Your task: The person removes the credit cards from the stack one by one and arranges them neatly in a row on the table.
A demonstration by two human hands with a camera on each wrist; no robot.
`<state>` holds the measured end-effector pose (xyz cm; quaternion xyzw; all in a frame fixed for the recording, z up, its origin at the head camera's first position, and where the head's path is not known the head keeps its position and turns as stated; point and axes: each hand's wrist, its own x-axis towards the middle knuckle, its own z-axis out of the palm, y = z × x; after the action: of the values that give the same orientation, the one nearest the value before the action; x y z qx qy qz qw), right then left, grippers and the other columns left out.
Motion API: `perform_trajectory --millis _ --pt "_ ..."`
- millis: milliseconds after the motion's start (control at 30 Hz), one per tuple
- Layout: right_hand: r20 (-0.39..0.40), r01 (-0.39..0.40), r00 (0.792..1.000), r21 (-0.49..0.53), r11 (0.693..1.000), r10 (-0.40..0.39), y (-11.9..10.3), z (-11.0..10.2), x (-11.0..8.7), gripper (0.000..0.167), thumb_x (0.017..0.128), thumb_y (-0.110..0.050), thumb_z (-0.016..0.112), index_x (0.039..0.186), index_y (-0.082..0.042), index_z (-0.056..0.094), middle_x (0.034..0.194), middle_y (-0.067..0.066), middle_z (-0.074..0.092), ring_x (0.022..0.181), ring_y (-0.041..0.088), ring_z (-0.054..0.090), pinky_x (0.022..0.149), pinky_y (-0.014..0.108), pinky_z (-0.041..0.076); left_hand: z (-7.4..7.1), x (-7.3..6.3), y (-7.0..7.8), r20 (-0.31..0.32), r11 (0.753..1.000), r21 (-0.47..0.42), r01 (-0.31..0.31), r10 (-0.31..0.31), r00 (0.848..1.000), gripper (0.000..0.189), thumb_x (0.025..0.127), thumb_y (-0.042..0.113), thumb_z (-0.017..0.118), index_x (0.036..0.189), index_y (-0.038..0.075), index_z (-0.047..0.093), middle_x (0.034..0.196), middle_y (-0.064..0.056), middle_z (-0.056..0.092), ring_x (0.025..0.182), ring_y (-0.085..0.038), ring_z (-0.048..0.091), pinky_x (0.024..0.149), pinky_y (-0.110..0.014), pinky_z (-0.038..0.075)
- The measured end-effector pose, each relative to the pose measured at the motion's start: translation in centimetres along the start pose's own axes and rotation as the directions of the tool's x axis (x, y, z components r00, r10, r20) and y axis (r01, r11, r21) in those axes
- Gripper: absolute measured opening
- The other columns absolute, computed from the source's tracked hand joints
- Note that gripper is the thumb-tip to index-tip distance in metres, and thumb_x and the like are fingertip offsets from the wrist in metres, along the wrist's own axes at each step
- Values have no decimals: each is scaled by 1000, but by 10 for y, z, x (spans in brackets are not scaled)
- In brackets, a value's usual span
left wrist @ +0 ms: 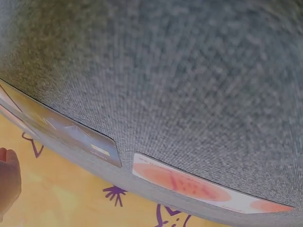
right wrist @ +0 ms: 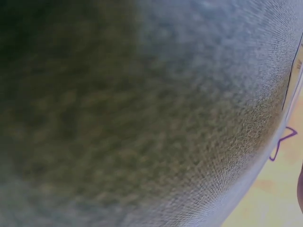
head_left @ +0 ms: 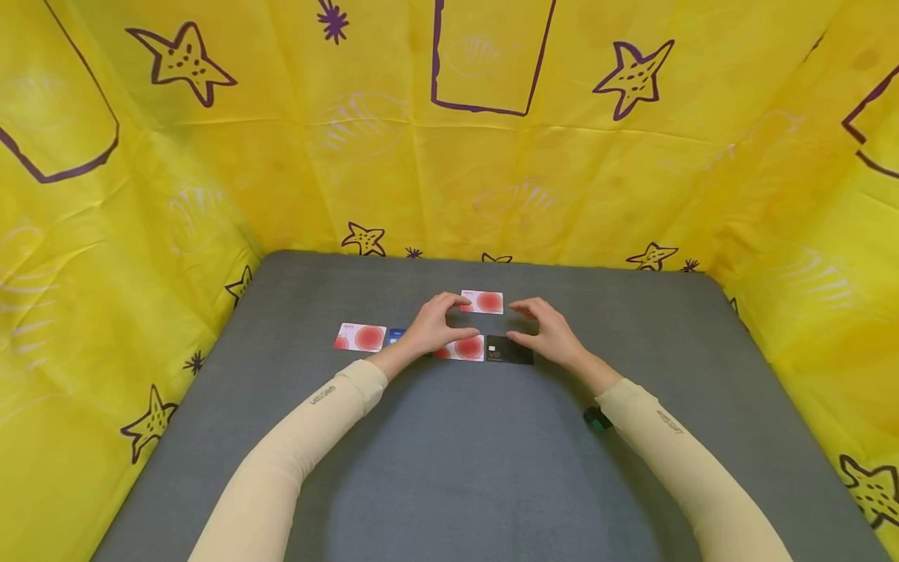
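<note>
In the head view a white card with red circles [head_left: 485,302] lies flat toward the back of the table, between the two hands. My left hand [head_left: 437,321] has its fingertips at that card's left edge, its thumb over another red-and-white card [head_left: 463,348] in the row in front. Just off the back card's right edge are the fingertips of my right hand [head_left: 549,332]; its thumb is above the top edge of a black VIP card [head_left: 509,350]. Both hands are spread in a C shape. Whether any fingertip touches a card is hard to tell.
Farther left in the front row lie another red-and-white card [head_left: 360,337] and a blue card [head_left: 395,336], partly hidden by my left hand. A small black and green object [head_left: 598,419] shows by the right sleeve. Yellow patterned cloth [head_left: 449,179] surrounds the grey table [head_left: 449,468].
</note>
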<state>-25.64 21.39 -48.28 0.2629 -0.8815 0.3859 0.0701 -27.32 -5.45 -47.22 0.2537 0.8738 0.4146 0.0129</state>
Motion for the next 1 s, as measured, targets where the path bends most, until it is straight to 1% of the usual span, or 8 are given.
perform_trajectory --millis 167,367,467,667,800,1000 --pt "-15 -19 1000 7 1000 19 1 1 6 54 80 -19 83 125 0 60 116 13 59 107 34 58 95 47 47 -3 3 -3 -6 1000 8 22 -22 1000 61 78 31 83 126 2 60 122 -15 59 116 -29 54 101 -40 42" --pt "-5 -83 997 3 997 83 6 1 12 54 82 -21 81 126 0 59 118 13 58 110 32 57 97 45 46 -6 8 -5 -8 999 -7 50 -50 999 59 80 32 82 127 3 60 124 -15 58 116 -31 53 101 -41 43" --pt "1 -104 995 12 994 104 7 1 15 54 82 -20 81 127 1 59 119 13 58 111 32 57 98 44 45 -7 11 -7 -7 998 5 62 -62 998 58 80 32 81 126 3 60 123 -14 58 116 -30 53 101 -41 43" --pt "9 -139 990 13 990 139 9 1 22 54 82 -21 80 127 -1 59 119 14 58 111 31 57 99 44 45 -11 16 -12 -21 998 28 58 -58 998 57 81 29 81 125 0 61 123 -17 59 115 -32 54 100 -42 42" --pt "20 -147 989 10 989 147 11 1 26 55 82 -20 80 128 0 58 120 16 58 112 32 57 99 45 44 -13 21 -14 -27 997 28 65 -64 998 56 81 30 81 124 0 61 123 -17 59 115 -32 54 101 -42 42" --pt "33 -146 989 14 989 145 15 2 33 56 82 -20 81 128 2 58 121 17 58 113 32 57 100 45 44 -15 27 -17 -11 995 53 87 -87 996 57 81 33 81 125 3 61 123 -14 59 116 -30 53 101 -40 42"
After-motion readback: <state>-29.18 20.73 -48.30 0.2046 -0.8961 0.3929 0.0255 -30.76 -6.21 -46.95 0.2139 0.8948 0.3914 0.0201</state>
